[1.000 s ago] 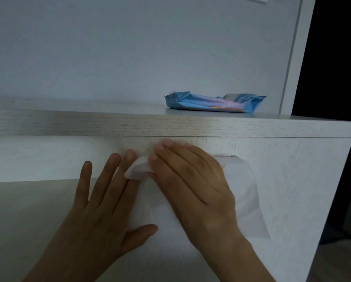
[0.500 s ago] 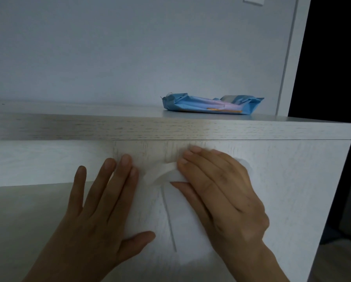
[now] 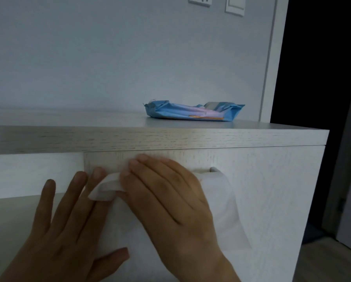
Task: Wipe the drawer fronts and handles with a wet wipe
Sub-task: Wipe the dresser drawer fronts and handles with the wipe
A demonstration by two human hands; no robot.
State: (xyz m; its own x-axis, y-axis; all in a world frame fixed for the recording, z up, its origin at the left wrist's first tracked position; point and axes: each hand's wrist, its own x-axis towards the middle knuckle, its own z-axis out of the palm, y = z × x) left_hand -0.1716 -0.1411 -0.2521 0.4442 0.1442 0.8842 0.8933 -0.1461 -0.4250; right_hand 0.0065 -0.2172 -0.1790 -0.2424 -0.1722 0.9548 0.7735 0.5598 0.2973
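The right hand (image 3: pixel 170 202) has slid back to the left across the drawer front (image 3: pixel 272 190). The wet wipe (image 3: pixel 229 212), bunched under it a moment ago, is now spread wide. Its left edge lies over the fingers (image 3: pixel 97 174) of the left hand (image 3: pixel 54 241) again.

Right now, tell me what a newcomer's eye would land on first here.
First, the right hand, low and central, pressing a white wet wipe flat against the pale drawer front just under the cabinet top. The left hand lies spread to its left, fingertips by the wipe's folded corner. Next comes the crumpled blue wipe pack lying on the cabinet top, right of centre, the only strong colour against the grey wall.
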